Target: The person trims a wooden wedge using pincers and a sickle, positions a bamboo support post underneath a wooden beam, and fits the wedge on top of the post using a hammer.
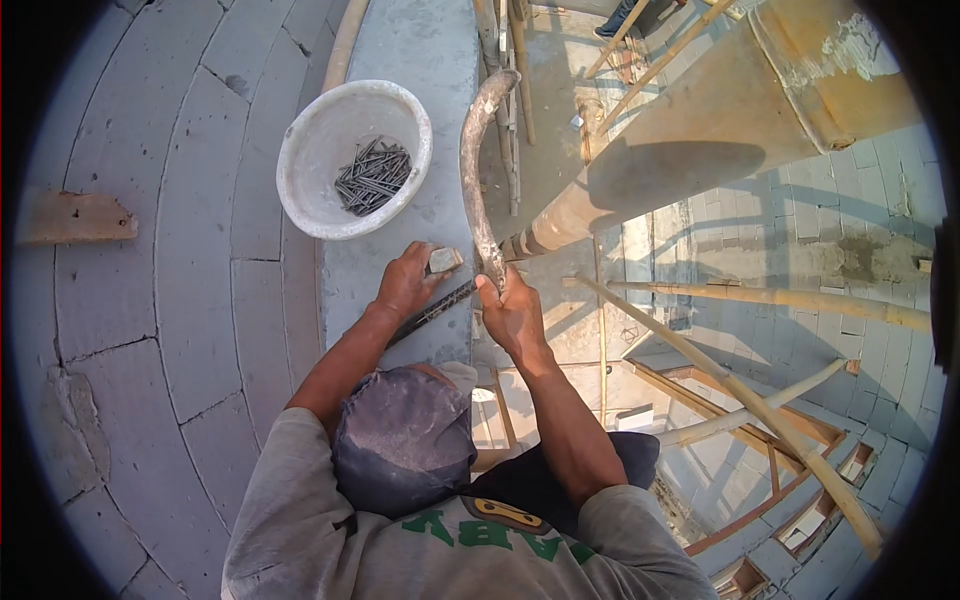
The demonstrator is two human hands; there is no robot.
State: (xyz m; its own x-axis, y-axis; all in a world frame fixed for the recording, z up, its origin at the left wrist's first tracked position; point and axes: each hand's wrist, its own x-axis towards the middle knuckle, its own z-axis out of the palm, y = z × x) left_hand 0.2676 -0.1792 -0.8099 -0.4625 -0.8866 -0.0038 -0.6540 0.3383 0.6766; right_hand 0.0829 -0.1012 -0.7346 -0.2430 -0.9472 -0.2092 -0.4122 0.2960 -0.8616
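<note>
My right hand (515, 315) is closed around the lower end of a curved, whitish-stained stick (470, 150), which rises away from me. Just left of it, my left hand (407, 280) has its fingers curled around a piece with a pale, squarish end (443, 260); the rest of that piece is hidden. A dark narrow bar (432, 314) runs slantwise below the two hands, over the grey ledge (400, 30). Beyond my left hand, a white bucket (300, 190) holds a heap of nails (373, 177). My dark-trousered knee (405, 440) is raised close below my left hand.
A grey block wall (190, 250) rises on the left, with a wooden stub (80, 217) sticking out. To the right stands a thick tan pipe-like column (690, 140). Bamboo poles (760, 410) cross over a lower level. Another person's leg (615, 18) shows far off.
</note>
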